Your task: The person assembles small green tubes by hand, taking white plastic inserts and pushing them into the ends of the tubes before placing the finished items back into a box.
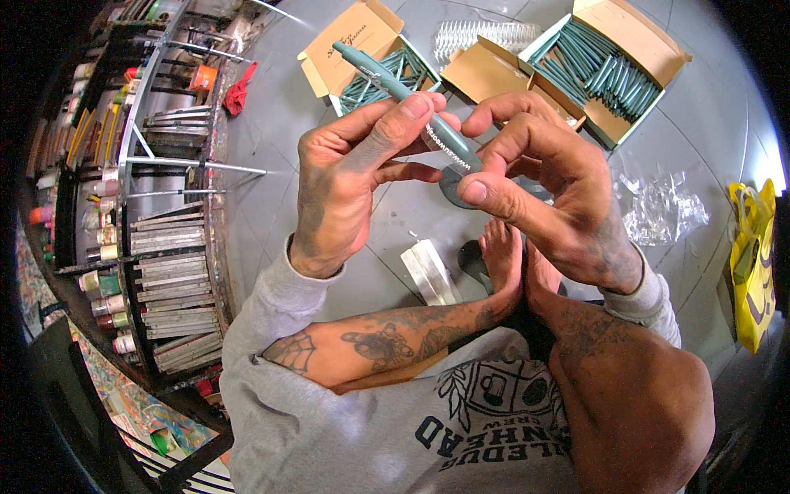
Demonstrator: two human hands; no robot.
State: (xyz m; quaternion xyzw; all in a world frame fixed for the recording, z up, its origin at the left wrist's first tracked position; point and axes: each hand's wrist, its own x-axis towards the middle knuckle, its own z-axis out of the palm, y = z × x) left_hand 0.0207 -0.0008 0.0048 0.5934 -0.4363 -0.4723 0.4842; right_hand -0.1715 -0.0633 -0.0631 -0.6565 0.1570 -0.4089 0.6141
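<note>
A dark green pen [395, 86] with white printing is held up at a slant in front of me, its push-button end pointing to the upper left. My left hand [354, 160] is closed on the middle of its barrel, thumb on top and fingers beneath. At the lower end, my right hand [551, 160] has its thumb and a curled finger around the pen, with the index finger lifted clear. Where the pen's lower end meets my right fingers is partly hidden. Beyond the hands, an open carton [350, 33] holds several similar green pens [387, 78].
Another open carton [638, 25] packed with green pens stands at the far right, beside clear ridged plastic [477, 37]. Crumpled clear wrap [662, 210], a yellow bag [753, 263] and a white box-like piece [430, 272] lie on the tiles. A paint-cluttered shelf [132, 206] lines the left.
</note>
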